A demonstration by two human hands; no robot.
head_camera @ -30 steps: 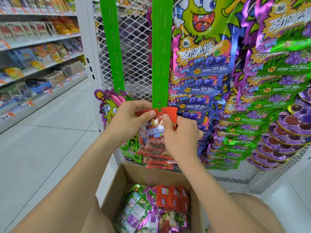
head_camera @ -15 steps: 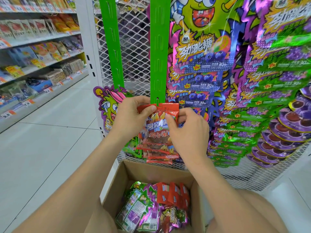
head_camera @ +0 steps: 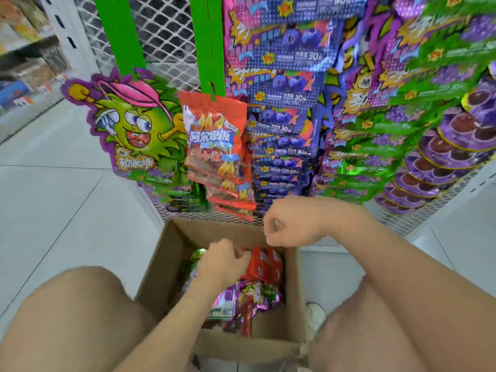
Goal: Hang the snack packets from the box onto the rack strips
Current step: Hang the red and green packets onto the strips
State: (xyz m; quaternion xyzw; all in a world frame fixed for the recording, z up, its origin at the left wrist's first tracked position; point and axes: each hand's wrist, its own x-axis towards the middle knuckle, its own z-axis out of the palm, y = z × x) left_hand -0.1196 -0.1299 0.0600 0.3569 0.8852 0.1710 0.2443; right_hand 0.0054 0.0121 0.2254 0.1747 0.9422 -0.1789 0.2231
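A red snack packet (head_camera: 214,135) hangs at the bottom of the middle green rack strip (head_camera: 209,36), on top of several more red ones. Below it stands the open cardboard box (head_camera: 158,264) with red packets (head_camera: 265,264) and purple-green packets (head_camera: 228,299) inside. My left hand (head_camera: 220,264) is down in the box, its bent fingers against the red packets; blur hides whether it grips one. My right hand (head_camera: 290,224) hovers over the box's far rim, loosely curled and holding nothing.
A second green strip (head_camera: 118,30) carries green cartoon packets (head_camera: 134,124) on the left. Blueberry packets (head_camera: 284,84) and grape packets (head_camera: 429,89) crowd the mesh rack (head_camera: 166,28) on the right. Store shelves (head_camera: 24,63) line the aisle at left. My knees flank the box.
Both hands have let go of the red packet, which now hangs on the strip. They dropped down: the left went into the box, the right stops above its rim. My view tilted downward.
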